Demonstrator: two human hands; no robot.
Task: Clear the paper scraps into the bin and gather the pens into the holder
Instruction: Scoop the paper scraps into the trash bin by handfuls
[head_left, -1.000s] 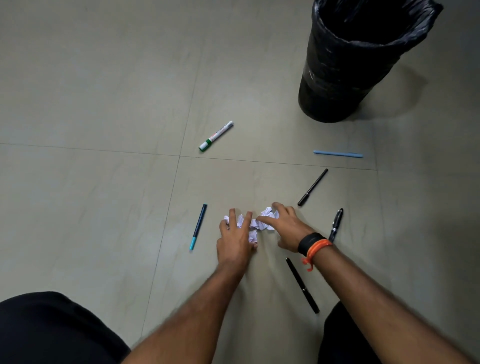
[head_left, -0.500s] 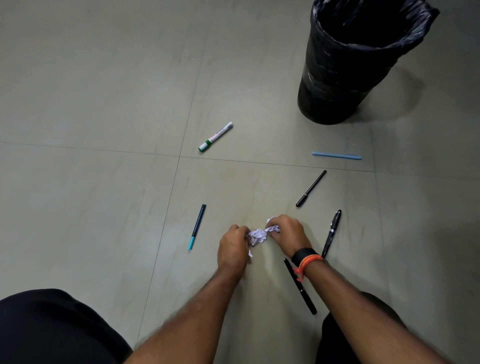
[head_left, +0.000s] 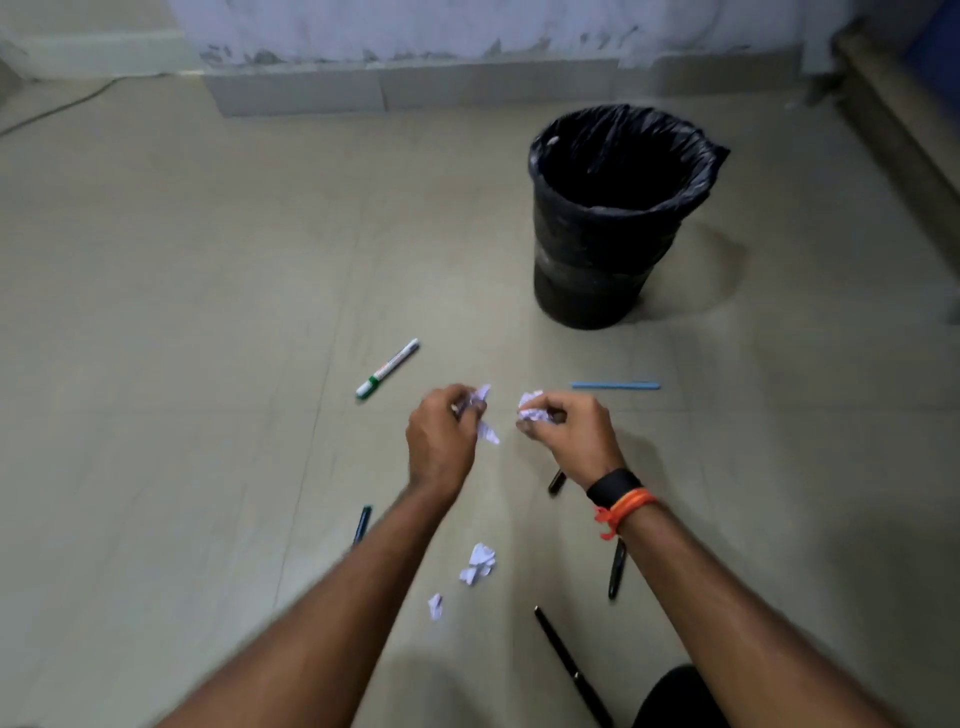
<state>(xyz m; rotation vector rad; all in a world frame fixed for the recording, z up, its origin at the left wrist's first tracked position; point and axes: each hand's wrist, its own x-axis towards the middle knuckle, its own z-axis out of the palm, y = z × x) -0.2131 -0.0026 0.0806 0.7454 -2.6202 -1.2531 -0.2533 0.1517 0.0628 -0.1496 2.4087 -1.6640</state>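
My left hand (head_left: 441, 441) is raised off the floor, closed on white crumpled paper scraps (head_left: 480, 402). My right hand (head_left: 569, 428), a little to its right, grips another white scrap (head_left: 532, 408). Two more scraps lie on the floor below: a larger scrap (head_left: 479, 564) and a small scrap (head_left: 435, 606). The black bin (head_left: 613, 249) with a bin liner stands ahead to the right. A green-capped white marker (head_left: 387, 369), a light blue pen (head_left: 615, 385), a teal pen (head_left: 362, 525) and black pens (head_left: 616, 569) (head_left: 569, 665) lie around. No pen holder shows.
The floor is grey tile. A wall base and skirting (head_left: 415, 78) run along the back, with a cable (head_left: 57, 109) at the far left. A dark ledge (head_left: 904, 119) runs along the right. My dark-clothed knee (head_left: 675, 701) sits at the bottom.
Both hands have lifted from the floor with the paper and drawn apart. Two scraps now lie on the floor below them. The view has tilted up, showing the whole bin.
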